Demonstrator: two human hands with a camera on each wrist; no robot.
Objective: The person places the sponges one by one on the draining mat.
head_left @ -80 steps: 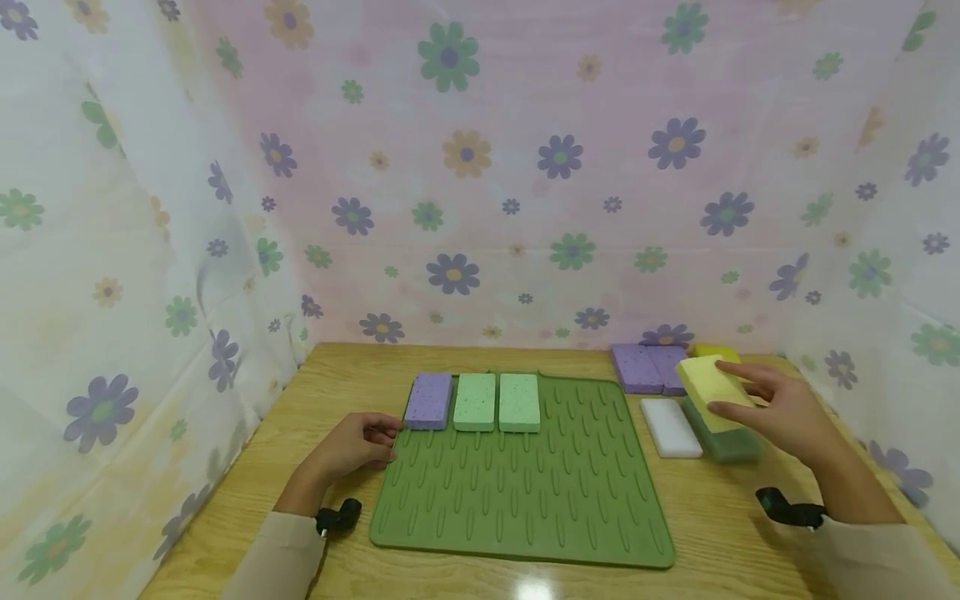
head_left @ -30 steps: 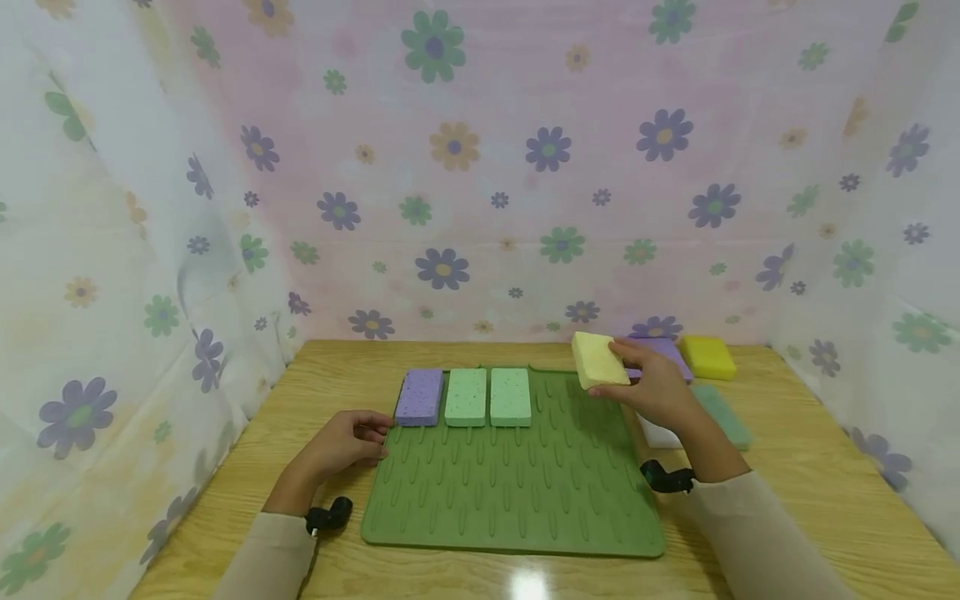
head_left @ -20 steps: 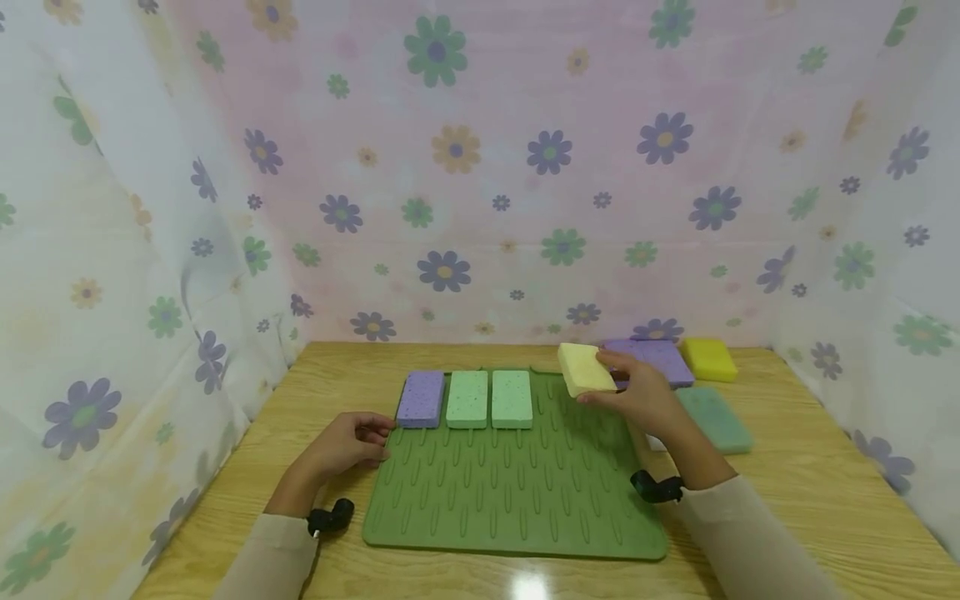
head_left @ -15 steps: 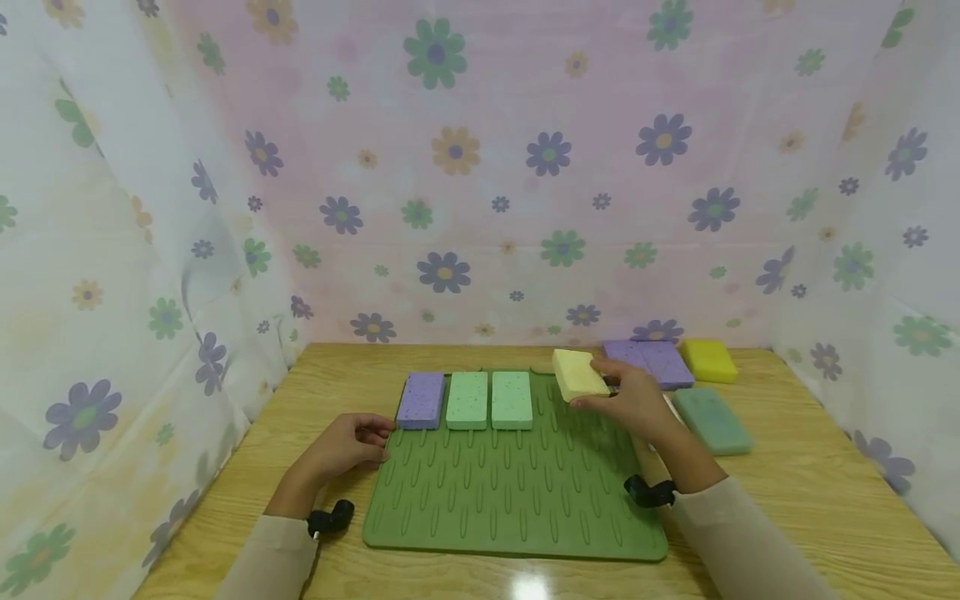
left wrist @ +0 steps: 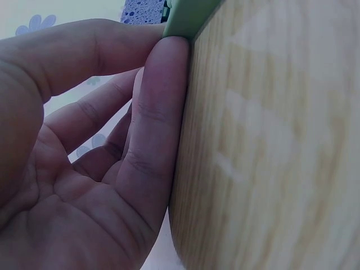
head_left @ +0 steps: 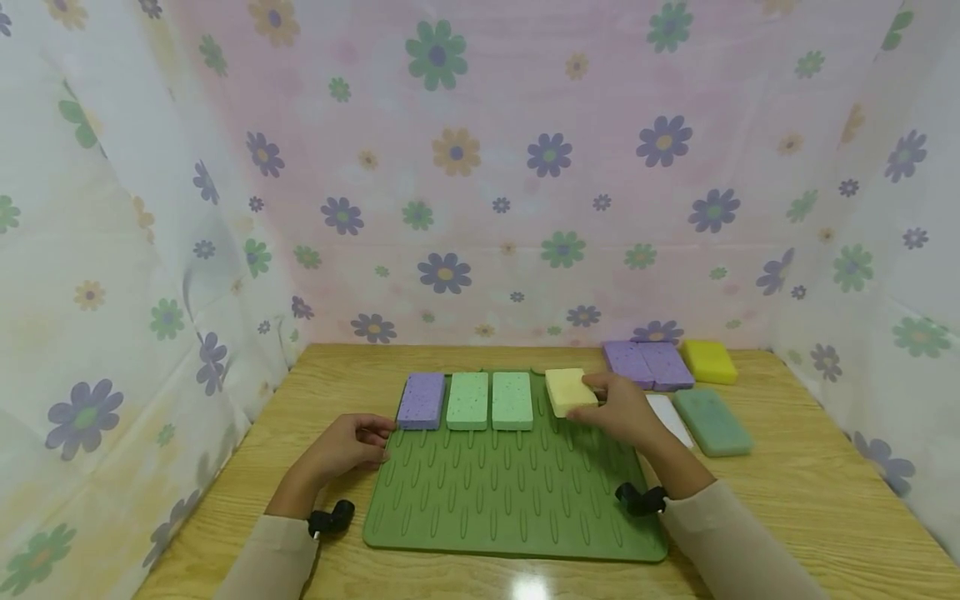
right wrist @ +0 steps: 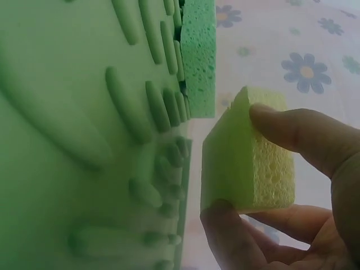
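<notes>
A pale yellow sponge point(head_left: 569, 392) is pinched between the thumb and fingers of my right hand point(head_left: 618, 410). In the right wrist view the sponge point(right wrist: 247, 154) hangs a little above the green ridged mat point(head_left: 517, 492), apart from it. Along the mat's back edge lie a purple sponge point(head_left: 422, 400) and two mint-green sponges point(head_left: 468, 400), side by side and flat. My left hand point(head_left: 348, 446) rests on the table beside the mat's left edge. Its fingertips touch that edge in the left wrist view, where the mat's rim point(left wrist: 188, 19) shows; the fingers are relaxed.
Right of the mat lie two purple sponges point(head_left: 648, 364), a bright yellow sponge point(head_left: 708, 361), a grey-green sponge point(head_left: 712, 422) and a white sponge point(head_left: 667, 417) partly behind my right arm. A flowered cloth point(head_left: 510, 167) encloses the wooden table point(head_left: 810, 492) at the back and sides.
My right hand has carried the pale yellow sponge leftward from the right-hand group, then lowered it toward the mat beside the mint-green sponges. My left hand stays at the mat's left edge.
</notes>
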